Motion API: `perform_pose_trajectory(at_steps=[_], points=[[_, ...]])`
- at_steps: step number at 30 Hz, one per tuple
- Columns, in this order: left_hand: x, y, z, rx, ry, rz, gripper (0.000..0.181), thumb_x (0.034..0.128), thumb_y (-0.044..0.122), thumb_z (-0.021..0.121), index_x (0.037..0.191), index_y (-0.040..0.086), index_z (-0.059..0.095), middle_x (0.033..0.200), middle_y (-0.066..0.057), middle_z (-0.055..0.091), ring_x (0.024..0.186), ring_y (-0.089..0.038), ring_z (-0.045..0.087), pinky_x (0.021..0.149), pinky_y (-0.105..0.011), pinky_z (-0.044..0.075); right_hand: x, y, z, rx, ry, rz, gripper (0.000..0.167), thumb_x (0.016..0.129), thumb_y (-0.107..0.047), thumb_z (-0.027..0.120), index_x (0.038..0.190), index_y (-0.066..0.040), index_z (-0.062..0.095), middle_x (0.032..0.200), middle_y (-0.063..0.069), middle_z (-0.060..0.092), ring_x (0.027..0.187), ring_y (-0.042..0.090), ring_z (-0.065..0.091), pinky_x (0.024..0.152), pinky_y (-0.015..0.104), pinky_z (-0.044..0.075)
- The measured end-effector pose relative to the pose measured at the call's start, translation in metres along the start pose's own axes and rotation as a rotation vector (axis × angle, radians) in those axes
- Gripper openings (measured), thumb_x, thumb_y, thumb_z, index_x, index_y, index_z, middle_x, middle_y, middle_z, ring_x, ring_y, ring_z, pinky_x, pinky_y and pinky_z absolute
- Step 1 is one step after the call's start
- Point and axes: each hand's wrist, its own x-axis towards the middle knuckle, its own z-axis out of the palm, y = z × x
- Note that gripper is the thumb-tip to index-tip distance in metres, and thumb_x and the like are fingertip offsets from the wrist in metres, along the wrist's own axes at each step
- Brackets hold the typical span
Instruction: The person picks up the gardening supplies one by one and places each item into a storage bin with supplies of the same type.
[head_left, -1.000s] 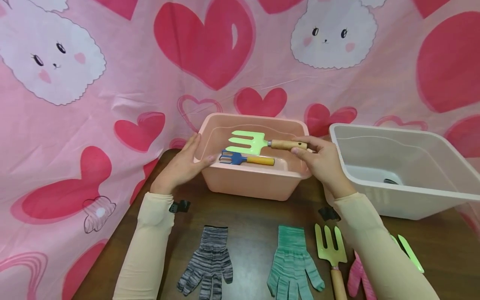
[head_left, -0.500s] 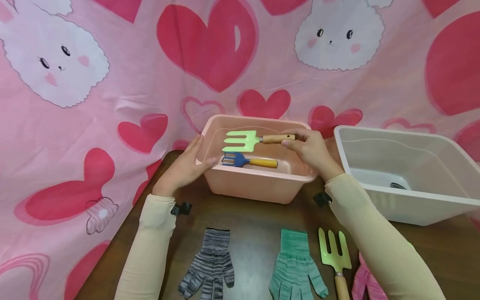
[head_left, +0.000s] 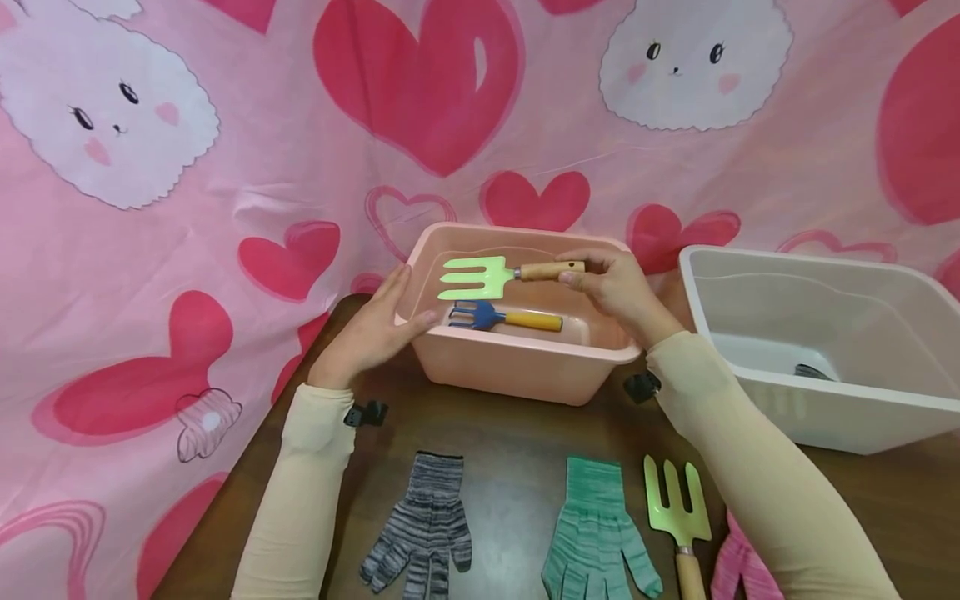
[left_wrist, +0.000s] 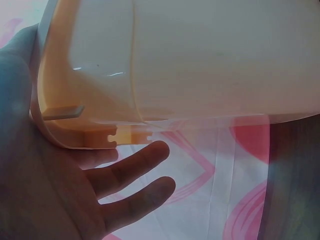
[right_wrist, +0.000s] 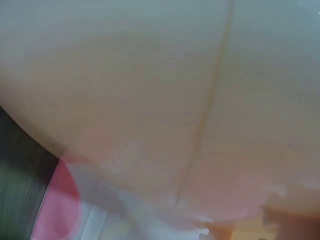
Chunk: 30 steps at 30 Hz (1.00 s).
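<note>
In the head view my right hand (head_left: 617, 287) pinches the wooden handle end of a light green hand fork (head_left: 480, 277). The fork lies level over the pink basin (head_left: 517, 367), its tines toward the left. Below it in the basin is a small blue cultivator (head_left: 517, 318) with a yellow handle. My left hand (head_left: 371, 333) rests against the basin's left corner, thumb at the rim. The left wrist view shows the fingers (left_wrist: 132, 170) of that hand extended under the rim. Basin wall (right_wrist: 150, 100) fills most of the right wrist view, and the right hand is hidden there.
A grey-white basin (head_left: 832, 408) stands on the right with a dark object (head_left: 812, 372) inside. On the brown table (head_left: 480, 437) lie a grey striped glove (head_left: 427, 517), a green glove (head_left: 596, 525), another green fork (head_left: 677, 504) and a pink glove (head_left: 738, 562) partly under the right sleeve.
My right hand has moved left with the hand fork, bringing it further over the pink basin. The left hand stays at the basin's corner. The head view has shifted slightly.
</note>
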Motion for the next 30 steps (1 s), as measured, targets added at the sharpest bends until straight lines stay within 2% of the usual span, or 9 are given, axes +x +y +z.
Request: perform_pose_trajectory(at_steps=[3,11,12,14,19,24,30], points=[[0.0008,0.0004,-0.0008,-0.004,-0.002,-0.011,0.107,0.0870,0.075,0.055,0.164,0.019,0.007,0.169,-0.002,0.007,0.152,-0.034,0.015,0.112,-0.064,0.027,0.0009,-0.0010,0.0001,-0.047,-0.004,0.007,0.034,0.094,-0.020,0.074,0.127,-0.015,0.072,0.096,0.009,0.062,0.052,0.015,0.037,0.047,0.023,0.034],[0.0010,-0.0012,0.0004,-0.001,0.011,-0.015,0.102,0.0899,0.068,0.058,0.164,0.019,0.007,0.169,-0.002,0.007,0.151,-0.035,0.017,0.111,-0.064,0.029,0.0046,-0.0006,0.0034,-0.092,0.000,-0.001,0.035,0.094,-0.015,0.073,0.129,-0.008,0.070,0.113,0.009,0.064,0.080,0.019,0.050,0.054,0.023,0.041],[0.0008,-0.0014,0.0006,-0.001,0.012,-0.013,0.102,0.0901,0.068,0.058,0.164,0.019,0.007,0.169,-0.003,0.008,0.151,-0.035,0.017,0.111,-0.064,0.029,0.0045,-0.0004,0.0034,-0.095,0.000,0.006,0.035,0.095,-0.015,0.072,0.129,-0.009,0.070,0.113,0.008,0.064,0.082,0.020,0.050,0.054,0.023,0.041],[0.0007,-0.0011,0.0008,-0.002,0.011,-0.011,0.102,0.0900,0.068,0.058,0.164,0.019,0.007,0.169,-0.003,0.007,0.151,-0.034,0.017,0.112,-0.064,0.028,0.0050,0.0004,0.0034,-0.095,0.004,-0.008,0.035,0.094,-0.013,0.073,0.128,-0.004,0.070,0.110,0.009,0.064,0.086,0.020,0.051,0.058,0.022,0.044],[-0.0003,-0.0001,0.0014,-0.014,-0.001,-0.035,0.103,0.0891,0.067,0.060,0.164,0.024,0.004,0.169,-0.002,0.006,0.151,-0.037,0.016,0.109,-0.068,0.029,0.0063,0.0017,0.0037,-0.111,0.000,-0.043,0.036,0.093,-0.006,0.073,0.126,0.006,0.067,0.101,0.010,0.064,0.087,0.019,0.052,0.068,0.020,0.049],[-0.0007,0.0004,0.0015,-0.007,-0.004,-0.042,0.102,0.0896,0.067,0.060,0.164,0.025,0.003,0.169,-0.002,0.005,0.151,-0.038,0.016,0.108,-0.069,0.029,0.0068,0.0021,0.0040,-0.122,-0.009,-0.039,0.036,0.093,-0.006,0.073,0.127,0.005,0.067,0.105,0.011,0.065,0.089,0.020,0.052,0.070,0.021,0.050],[-0.0002,0.0007,0.0015,-0.009,0.003,-0.026,0.101,0.0908,0.063,0.061,0.164,0.025,0.003,0.169,-0.002,0.006,0.151,-0.038,0.016,0.107,-0.070,0.029,0.0068,0.0022,0.0033,-0.128,-0.018,-0.021,0.037,0.093,-0.008,0.073,0.128,0.003,0.067,0.104,0.012,0.064,0.089,0.022,0.050,0.065,0.021,0.047]])
